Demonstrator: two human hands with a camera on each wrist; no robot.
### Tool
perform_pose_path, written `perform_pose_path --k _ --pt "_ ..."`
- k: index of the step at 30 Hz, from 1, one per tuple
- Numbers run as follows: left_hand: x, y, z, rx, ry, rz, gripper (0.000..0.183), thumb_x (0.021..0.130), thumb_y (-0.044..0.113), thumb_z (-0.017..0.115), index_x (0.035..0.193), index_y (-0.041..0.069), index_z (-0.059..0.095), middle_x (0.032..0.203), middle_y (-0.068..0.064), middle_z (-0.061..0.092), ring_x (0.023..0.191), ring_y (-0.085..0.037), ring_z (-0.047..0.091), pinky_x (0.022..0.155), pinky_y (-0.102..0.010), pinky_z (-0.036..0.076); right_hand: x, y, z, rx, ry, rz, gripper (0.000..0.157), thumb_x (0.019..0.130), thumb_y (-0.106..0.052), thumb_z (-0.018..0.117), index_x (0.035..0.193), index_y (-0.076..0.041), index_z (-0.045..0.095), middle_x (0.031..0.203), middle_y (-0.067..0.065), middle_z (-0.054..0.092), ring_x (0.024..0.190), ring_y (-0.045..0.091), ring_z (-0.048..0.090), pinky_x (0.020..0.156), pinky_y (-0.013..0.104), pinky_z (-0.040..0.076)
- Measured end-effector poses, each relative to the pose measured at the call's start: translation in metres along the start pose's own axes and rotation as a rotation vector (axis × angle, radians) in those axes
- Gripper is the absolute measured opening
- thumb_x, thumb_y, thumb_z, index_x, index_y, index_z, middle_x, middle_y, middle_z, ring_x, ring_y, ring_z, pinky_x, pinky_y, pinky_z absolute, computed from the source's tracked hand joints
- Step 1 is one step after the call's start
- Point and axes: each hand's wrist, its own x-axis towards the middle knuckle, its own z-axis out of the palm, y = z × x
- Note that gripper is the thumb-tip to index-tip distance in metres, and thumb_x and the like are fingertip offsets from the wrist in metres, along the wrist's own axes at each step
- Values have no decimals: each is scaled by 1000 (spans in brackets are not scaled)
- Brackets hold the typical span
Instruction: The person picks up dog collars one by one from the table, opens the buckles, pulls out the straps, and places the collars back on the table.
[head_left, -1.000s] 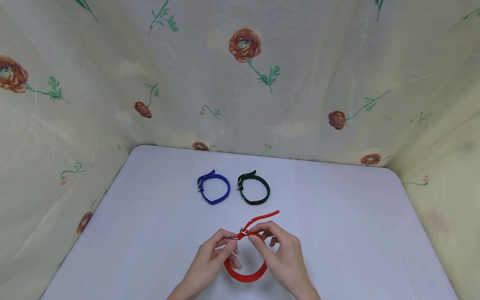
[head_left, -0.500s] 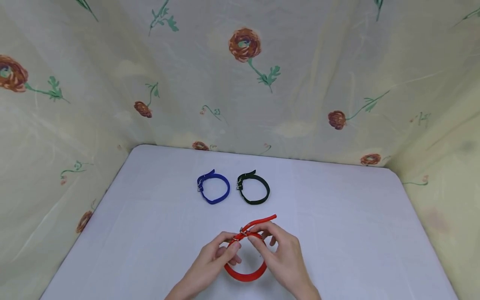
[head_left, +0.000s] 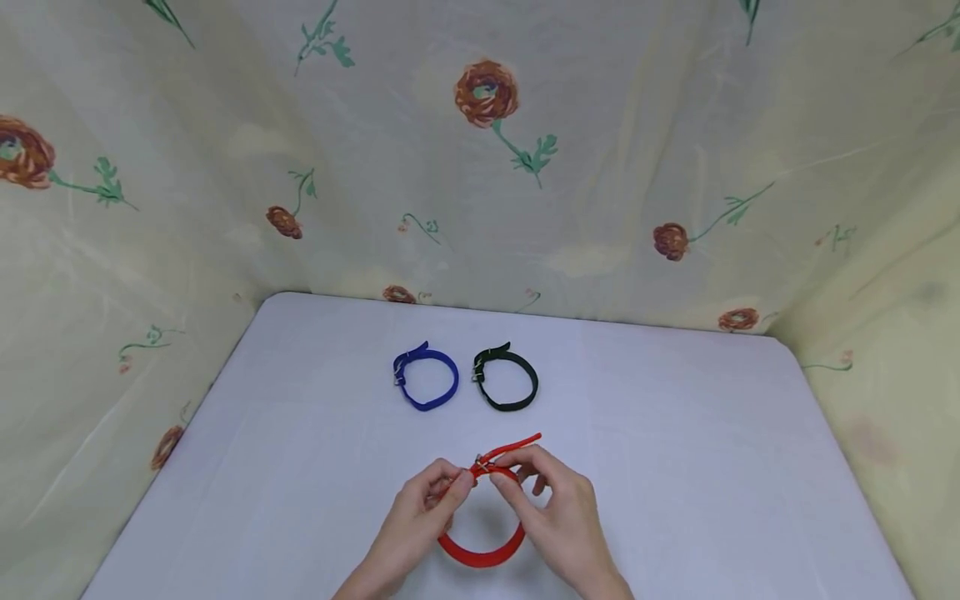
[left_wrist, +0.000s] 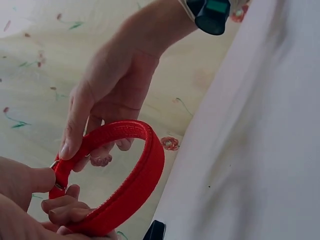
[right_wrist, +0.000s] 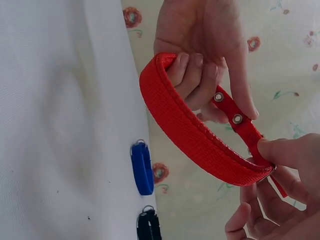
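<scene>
Both hands hold a red buckle collar (head_left: 480,560) above the table, its wide padded band curving down toward me. My left hand (head_left: 420,508) pinches the strap at the left of the metal buckle (head_left: 481,463), other fingers curled inside the loop. My right hand (head_left: 562,512) pinches the band just right of the buckle with thumb and forefinger. The free strap end (head_left: 525,441) sticks out past the buckle toward the back right. Metal eyelets (right_wrist: 237,119) show in the strap under the left thumb in the right wrist view.
A blue collar (head_left: 448,395) and a dark green or black collar (head_left: 529,395) lie side by side, both looped and buckled, farther back on the white table (head_left: 675,450). Flower-patterned cloth (head_left: 585,208) hangs behind and at both sides.
The red collar has shifted slightly left. Its free end has dropped lower and shows shorter beyond the buckle. My left fingers have curled in closer around the strap.
</scene>
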Motion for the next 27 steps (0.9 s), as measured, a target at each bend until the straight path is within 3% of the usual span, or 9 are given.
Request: perform_pose_path --k 4,6,12,18,22,27 --pt "0 0 1 -1 27 -33 50 101 58 70 116 11 66 75 3 54 68 -16 51 62 -26 41 0 -1 -1 2 20 15 26 91 -20 88 111 -32 76 98 -22 76 86 0 66 76 24 55" --pt "-1 0 1 -11 7 -29 50 101 57 69 118 10 65 75 3 54 68 -15 51 63 -26 42 0 -1 -2 1 14 19 26 91 -20 88 111 -32 76 99 -21 77 87 0 66 76 24 55" --pt "-3 -1 2 6 -75 60 46 108 51 62 130 10 63 89 -2 62 74 -14 55 63 -22 44 1 0 -5 -5 4 15 27 90 -18 88 110 -32 76 98 -21 77 87 0 66 76 26 56" --pt "-6 -1 4 30 -76 120 41 112 44 56 133 9 56 106 -10 68 81 -13 58 68 -21 48 1 1 -4 -19 -15 13 25 91 -21 88 109 -33 76 98 -23 76 87 -1 65 76 27 57" --pt "-5 0 4 39 -41 115 40 111 44 58 130 9 59 95 -5 63 77 -12 54 65 -21 43 1 1 -3 -22 -19 1 26 91 -20 88 110 -33 76 99 -23 76 87 -1 65 76 27 57" --pt "-4 3 5 51 41 31 47 105 56 65 114 10 61 77 2 54 72 -15 50 62 -24 38 1 -1 -3 -9 3 10 25 91 -20 88 109 -32 75 96 -24 76 87 0 66 76 27 57"
